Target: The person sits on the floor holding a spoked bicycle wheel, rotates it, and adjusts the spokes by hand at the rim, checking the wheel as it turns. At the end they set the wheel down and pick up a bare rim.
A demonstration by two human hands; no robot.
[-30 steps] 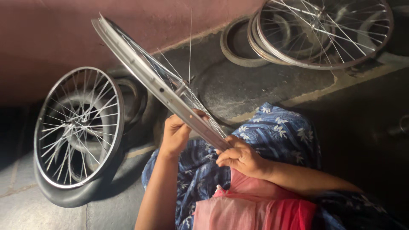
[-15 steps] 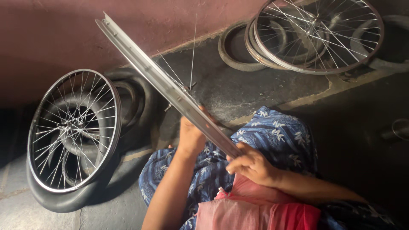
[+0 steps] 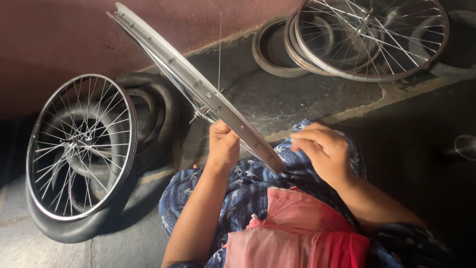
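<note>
The left hand [image 3: 223, 146] grips the bare silver wheel rim [image 3: 198, 89], which runs edge-on from far left down to the blue-clad lap; the right hand [image 3: 325, 154] hovers loosely curled just right of its near end, holding nothing I can make out; a spoked wheel [image 3: 82, 146] leans on tyres at left.

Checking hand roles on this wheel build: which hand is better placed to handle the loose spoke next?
Probably the right hand: it hovers free beside the silver metal wheel rim, while the left hand grips that rim. The thin spoke stands above.
</note>
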